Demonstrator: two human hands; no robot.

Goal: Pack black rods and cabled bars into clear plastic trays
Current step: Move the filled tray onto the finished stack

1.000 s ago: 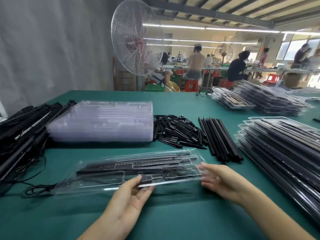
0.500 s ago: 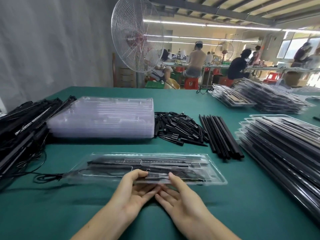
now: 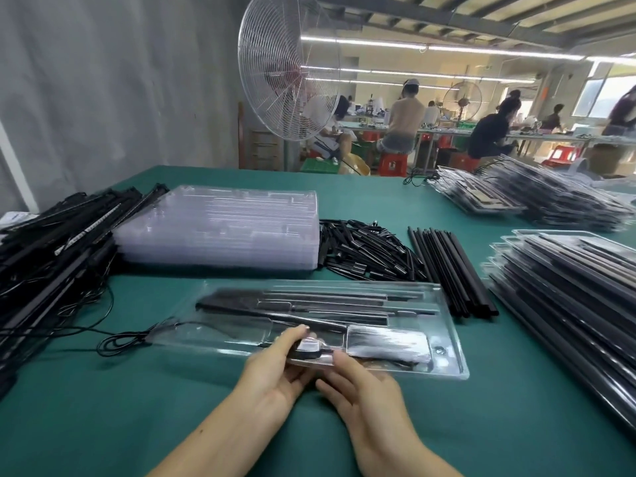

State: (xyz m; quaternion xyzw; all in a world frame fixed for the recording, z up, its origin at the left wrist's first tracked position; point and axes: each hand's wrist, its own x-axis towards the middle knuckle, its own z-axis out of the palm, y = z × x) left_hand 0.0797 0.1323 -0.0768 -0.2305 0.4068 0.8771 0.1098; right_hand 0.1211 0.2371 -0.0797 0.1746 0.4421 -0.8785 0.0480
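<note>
Surface: green cloth over the table (image 3: 137,407), broad and flat, with stock along its left, far and right sides.
Room: big workshop, with a grey sheeted wall (image 3: 103,80) on the left and a caged pedestal fan (image 3: 289,67) standing past the table's far edge. Strip lights (image 3: 447,49) run across the ceiling, and workers (image 3: 402,122) sit on red stools (image 3: 392,163) at benches in the back.
Left edge: cabled bars (image 3: 51,249) in a heap, thin leads spilling onto the cloth.
Far middle: stack of empty trays (image 3: 220,228), then a pile of short black pieces (image 3: 364,249) touching its right side, then a bundle of black rods (image 3: 451,270).
Right edge: packed trays (image 3: 568,284) stacked high, and a further heap (image 3: 550,197) toward the far right corner.
Clear tray (image 3: 447,325): near middle of the table, right in front of both hands, and blurred.
Axis: long side runs left to right, roughly along the table's near edge, with the right end skewed a little nearer. The loose rods lie crosswise to it, their near ends just beside its far right corner.
Contents: dark rods and bars lying lengthwise in the grooves; detail too smeared to count.
Cable (image 3: 124,340): trails out of the tray's left end onto the cloth, pointing at the left heap.
Left hand (image 3: 275,370): thumb on top of the tray's near rim, fingers tucked beneath, pinching it.
Right hand (image 3: 364,390): fingers nearly straight, tips at the near rim beside the left thumb, gripping nothing.
</note>
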